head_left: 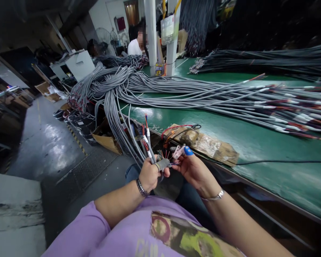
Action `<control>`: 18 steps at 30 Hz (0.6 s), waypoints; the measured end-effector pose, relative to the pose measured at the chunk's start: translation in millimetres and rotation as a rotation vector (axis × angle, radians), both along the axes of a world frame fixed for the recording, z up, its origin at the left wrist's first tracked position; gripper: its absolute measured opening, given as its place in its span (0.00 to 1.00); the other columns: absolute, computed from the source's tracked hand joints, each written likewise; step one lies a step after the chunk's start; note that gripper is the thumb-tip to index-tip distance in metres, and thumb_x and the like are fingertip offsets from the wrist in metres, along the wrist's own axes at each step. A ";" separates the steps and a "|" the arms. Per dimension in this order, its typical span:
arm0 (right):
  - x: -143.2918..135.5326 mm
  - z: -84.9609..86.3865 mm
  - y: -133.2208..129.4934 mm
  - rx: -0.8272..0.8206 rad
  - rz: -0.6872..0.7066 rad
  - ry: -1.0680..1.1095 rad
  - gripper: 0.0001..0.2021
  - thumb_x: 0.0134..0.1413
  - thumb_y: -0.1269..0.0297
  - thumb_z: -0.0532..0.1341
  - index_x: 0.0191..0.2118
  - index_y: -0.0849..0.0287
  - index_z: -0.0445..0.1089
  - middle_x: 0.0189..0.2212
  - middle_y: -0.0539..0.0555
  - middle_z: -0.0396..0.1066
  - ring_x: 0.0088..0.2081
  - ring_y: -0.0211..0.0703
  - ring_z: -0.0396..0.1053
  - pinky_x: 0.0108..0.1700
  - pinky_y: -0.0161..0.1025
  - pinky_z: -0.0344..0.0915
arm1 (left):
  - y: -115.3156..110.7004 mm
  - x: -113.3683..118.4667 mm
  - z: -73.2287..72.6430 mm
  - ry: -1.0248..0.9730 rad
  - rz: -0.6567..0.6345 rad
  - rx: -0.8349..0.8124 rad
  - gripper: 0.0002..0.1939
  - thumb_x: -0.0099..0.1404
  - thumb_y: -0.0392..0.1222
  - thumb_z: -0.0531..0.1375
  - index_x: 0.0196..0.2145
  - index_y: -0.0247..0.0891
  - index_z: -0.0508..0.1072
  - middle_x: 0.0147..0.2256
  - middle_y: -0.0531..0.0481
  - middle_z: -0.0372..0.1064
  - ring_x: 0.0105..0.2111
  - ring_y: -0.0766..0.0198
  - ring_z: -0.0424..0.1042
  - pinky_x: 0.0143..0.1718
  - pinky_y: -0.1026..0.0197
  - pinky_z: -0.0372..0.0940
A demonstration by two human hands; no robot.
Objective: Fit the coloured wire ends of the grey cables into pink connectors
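Left hand point(149, 175): fingers closed round grey, round cables with white-wrapped ends point(149, 154), beside the green bench's point(270, 182) near edge, seemingly keeping the ends exposed. Right hand point(194, 170): fingers narrowed near fanned, thin coloured wires point(167, 154); grip unconfirmed.

Dim room, glare on the green tabletop point(256, 142), edges stretched.

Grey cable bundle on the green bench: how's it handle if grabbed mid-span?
Likely floppy: the grey cable bundle droops over the green bench's edge. Probably heavy, with so many long strands. Its ends fan out, so may snag.
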State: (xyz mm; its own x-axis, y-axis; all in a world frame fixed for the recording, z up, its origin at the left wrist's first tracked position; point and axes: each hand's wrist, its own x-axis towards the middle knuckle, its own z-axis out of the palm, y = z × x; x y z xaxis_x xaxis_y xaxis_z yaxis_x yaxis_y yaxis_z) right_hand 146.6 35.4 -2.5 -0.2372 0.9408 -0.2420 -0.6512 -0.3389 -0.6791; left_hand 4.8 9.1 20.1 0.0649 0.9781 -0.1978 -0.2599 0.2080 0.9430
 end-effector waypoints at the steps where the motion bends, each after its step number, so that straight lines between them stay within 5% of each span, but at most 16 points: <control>1: -0.5 0.1 0.4 -0.001 -0.003 0.009 0.18 0.44 0.46 0.67 0.30 0.57 0.73 0.24 0.48 0.70 0.24 0.34 0.65 0.28 0.33 0.69 | 0.2 -0.1 -0.1 0.003 -0.002 0.002 0.15 0.51 0.46 0.64 0.18 0.35 0.65 0.13 0.52 0.65 0.13 0.71 0.62 0.16 0.68 0.47; 11: -6.0 -2.5 3.2 -0.024 -0.056 0.104 0.15 0.41 0.50 0.70 0.27 0.57 0.73 0.24 0.48 0.71 0.27 0.35 0.66 0.30 0.33 0.65 | 2.8 3.6 -6.2 0.012 -0.012 -0.023 0.17 0.49 0.49 0.66 0.18 0.35 0.64 0.13 0.52 0.65 0.13 0.71 0.62 0.15 0.68 0.48; 18: -2.8 -3.4 -2.4 -0.002 0.010 0.084 0.19 0.44 0.43 0.66 0.29 0.55 0.71 0.27 0.49 0.72 0.27 0.37 0.67 0.30 0.35 0.68 | -1.0 1.1 -6.8 0.038 -0.039 0.005 0.18 0.50 0.49 0.65 0.17 0.35 0.65 0.14 0.52 0.65 0.14 0.71 0.61 0.16 0.67 0.48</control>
